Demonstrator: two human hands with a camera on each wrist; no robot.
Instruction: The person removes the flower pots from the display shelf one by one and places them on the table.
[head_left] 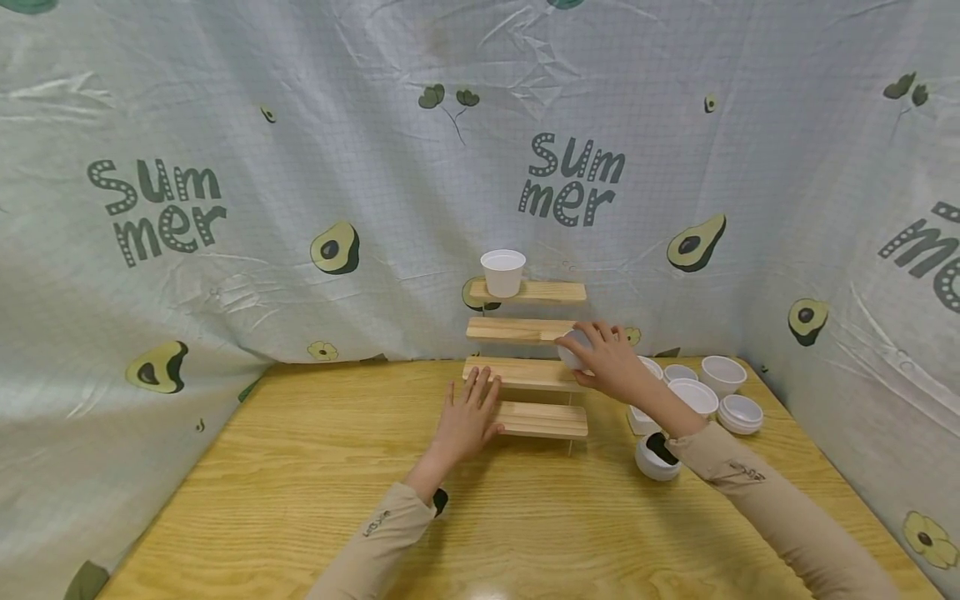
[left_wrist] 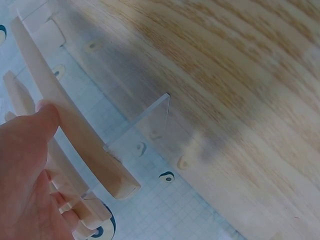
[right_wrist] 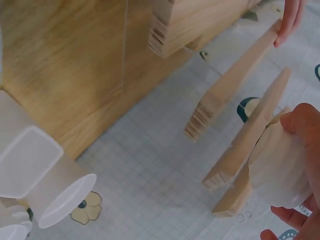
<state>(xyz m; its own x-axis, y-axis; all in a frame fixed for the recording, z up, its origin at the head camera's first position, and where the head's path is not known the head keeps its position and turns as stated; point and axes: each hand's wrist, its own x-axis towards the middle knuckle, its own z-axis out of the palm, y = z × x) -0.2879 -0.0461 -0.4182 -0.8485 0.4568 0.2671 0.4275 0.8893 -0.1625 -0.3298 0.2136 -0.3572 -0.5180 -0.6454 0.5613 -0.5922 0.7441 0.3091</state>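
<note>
A four-step wooden display stand with thin clear supports stands at the back of the table. My left hand rests on the left ends of its lower boards, fingers extended, and in the left wrist view the thumb lies against one board. My right hand grips a small white cup between thumb and fingers, at the right ends of the middle boards. The right wrist view shows this ribbed cup close beside the boards; whether it touches one I cannot tell. A white tub stands upright on the top board's left.
Right of the stand, several white containers are grouped on the wooden table, partly behind my right forearm. A round white jar sits nearer me. A patterned cloth hangs behind the table and along its sides.
</note>
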